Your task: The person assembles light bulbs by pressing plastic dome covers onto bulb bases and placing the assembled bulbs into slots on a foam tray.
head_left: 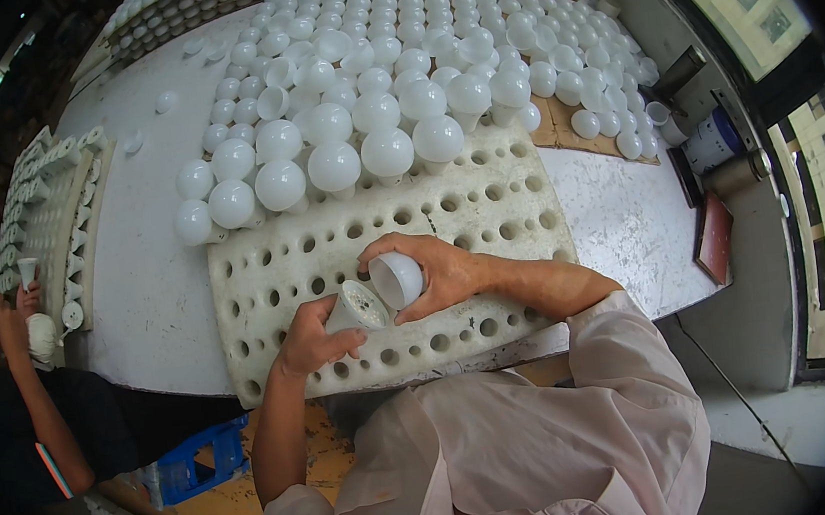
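In the head view, the left hand [313, 344] has its fingers curled around a white, cone-shaped plastic base [340, 315] whose open mouth shows a pale round disc with small dark spots; its fingers stand apart only by the width of the base. The right hand [442, 272] spreads thumb and fingers wide around a white, bowl-shaped translucent plastic cover [401, 281], gripping it by the outer wall. Both pieces are held above the middle of a cream foam board [263, 273] pierced with round holes, the base tilted toward the cover; whether their rims touch at the lower side cannot be told. Along the board's far edge stand rows of white, round-headed plastic bulbs [386, 152], spreading toward the far edge of the pale table [608, 202]. To handle the pair well, I would keep the base steady, turn the cover until the two mouths lie parallel, keep the fingertips clear of the rims and the disc, and press evenly around the edge rather than on one side, since thin plastic would probably flex
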